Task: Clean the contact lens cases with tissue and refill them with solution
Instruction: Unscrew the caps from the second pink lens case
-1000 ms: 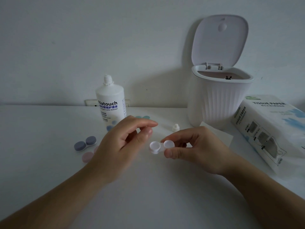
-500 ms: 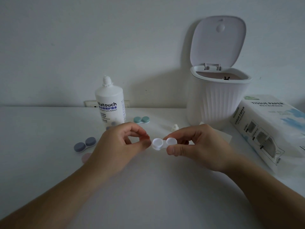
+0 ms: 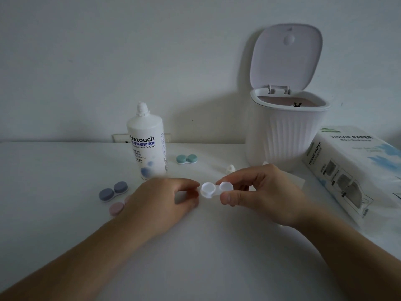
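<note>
Left hand (image 3: 161, 197) closed in on white case (image 3: 213, 189); right hand (image 3: 263, 195) pinches it.

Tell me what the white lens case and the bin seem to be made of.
White lens case: likely translucent plastic, smooth, light glowing through its two cups. Bin: probably matte white moulded plastic, judging by its ribbed wall and hinged flip lid.

Left hand (image 3: 165, 198) nearer the case (image 3: 213, 189).
</note>
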Motion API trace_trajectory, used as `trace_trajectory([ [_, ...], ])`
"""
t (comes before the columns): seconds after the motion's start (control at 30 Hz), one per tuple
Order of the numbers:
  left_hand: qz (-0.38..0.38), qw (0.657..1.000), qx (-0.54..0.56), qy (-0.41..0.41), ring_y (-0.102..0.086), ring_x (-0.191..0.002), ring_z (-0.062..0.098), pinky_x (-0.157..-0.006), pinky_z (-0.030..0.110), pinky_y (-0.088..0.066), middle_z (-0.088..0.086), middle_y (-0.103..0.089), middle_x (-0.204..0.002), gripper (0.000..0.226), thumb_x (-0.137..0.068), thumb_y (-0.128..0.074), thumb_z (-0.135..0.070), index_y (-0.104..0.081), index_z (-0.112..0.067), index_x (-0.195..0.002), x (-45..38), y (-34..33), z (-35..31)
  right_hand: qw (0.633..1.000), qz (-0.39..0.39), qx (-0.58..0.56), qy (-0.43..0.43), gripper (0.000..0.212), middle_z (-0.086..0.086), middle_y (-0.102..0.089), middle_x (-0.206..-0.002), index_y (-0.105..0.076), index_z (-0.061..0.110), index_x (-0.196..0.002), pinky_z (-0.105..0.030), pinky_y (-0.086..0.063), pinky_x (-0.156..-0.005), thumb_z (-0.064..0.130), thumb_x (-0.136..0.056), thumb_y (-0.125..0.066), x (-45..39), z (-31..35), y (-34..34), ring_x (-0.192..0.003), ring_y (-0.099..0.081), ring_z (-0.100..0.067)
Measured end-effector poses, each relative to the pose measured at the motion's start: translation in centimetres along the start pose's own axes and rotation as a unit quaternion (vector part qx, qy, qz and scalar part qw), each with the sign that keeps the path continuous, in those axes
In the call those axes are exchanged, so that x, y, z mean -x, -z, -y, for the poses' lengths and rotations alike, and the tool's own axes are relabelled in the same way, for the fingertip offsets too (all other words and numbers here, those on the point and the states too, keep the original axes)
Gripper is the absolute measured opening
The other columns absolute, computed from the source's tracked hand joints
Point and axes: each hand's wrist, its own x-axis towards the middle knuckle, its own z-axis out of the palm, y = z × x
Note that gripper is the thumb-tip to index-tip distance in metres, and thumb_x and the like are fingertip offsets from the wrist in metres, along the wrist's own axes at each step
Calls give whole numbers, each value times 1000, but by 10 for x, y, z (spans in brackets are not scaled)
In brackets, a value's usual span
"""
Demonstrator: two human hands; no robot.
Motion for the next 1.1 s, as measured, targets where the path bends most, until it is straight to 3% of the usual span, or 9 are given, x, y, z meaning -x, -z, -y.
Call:
trace_trajectory([
  [0.17,4,998,60,18,-61,-85,-2,-53,5,-33,-37,-64,-77,40,-86,-65,-57,-58,-57,-125,6,3,-5,1000,-1,2,2,23,1,-77,-83,-81,33,-93,-36,-54,-73,45,-73,-79,0,-1,1,-75,-67,-22],
  [0.2,9,994,104,17,-57,-71,8,-48,8,-32,-35,-34,-100,41,-84,-71,-53,-60,-55,-123,6,3,-5,1000,-2,3,3,24,2,-77,-82,-81,33,-93,-33,-54,-72,45,-73,-78,0,-1,1,-74,-67,-21],
  [0.23,15,988,155,17,-47,-53,15,-46,12,-28,-22,-26,-53,43,-81,-77,-49,-62,-54,-121,7,5,-5,1000,-3,4,4,23,2,-76,-81,-81,34,-93,-32,-53,-70,45,-73,-78,0,-2,2,-74,-67,-21],
  [0.27,21,978,207,14,-34,-45,13,-46,15,-25,-17,-29,-50,45,-79,-82,-44,-63,-53,-119,7,6,-4,1000,-4,5,4,23,1,-76,-81,-80,34,-93,-32,-53,-70,45,-73,-78,0,-2,2,-73,-66,-21],
  [0.37,31,949,312,-9,-29,-45,5,-46,14,-28,-15,-42,-45,44,-76,-88,-32,-70,-45,-113,6,9,-6,1000,-1,5,4,23,2,-77,-83,-80,34,-94,-33,-53,-71,44,-73,-78,-1,-2,2,-73,-67,-18],
  [0.47,32,942,334,-28,-32,-42,2,-44,10,-29,-24,-60,-57,37,-77,-86,-22,-73,-35,-109,6,10,-10,1000,3,6,2,24,2,-77,-84,-80,33,-95,-34,-54,-73,44,-74,-78,-1,-2,3,-74,-68,-18],
  [0.67,11,942,333,-38,-28,-41,3,-44,9,-24,-14,-36,-42,27,-71,-81,-42,-78,-36,-97,6,9,-13,999,22,24,-3,23,2,-78,-87,-80,31,-98,-43,-56,-77,40,-78,-77,-1,-3,2,-77,-68,-22],
  [0.9,12,941,335,-42,-30,-40,4,-45,8,-25,-15,-36,-42,25,-71,-83,-37,-80,-30,-95,7,9,-17,999,28,23,-3,21,5,-78,-92,-80,33,-101,-42,-56,-76,35,-80,-79,-3,-9,1,-78,-67,-21],
  [1.1,9,944,328,-42,-31,-39,2,-43,7,-24,-16,-43,-41,15,-77,-86,-22,-79,-28,-89,6,8,-17,999,9,33,-9,39,9,-77,-95,-75,44,-104,-32,-56,-84,57,-67,-75,-4,-10,2,-85,-69,-13],
])
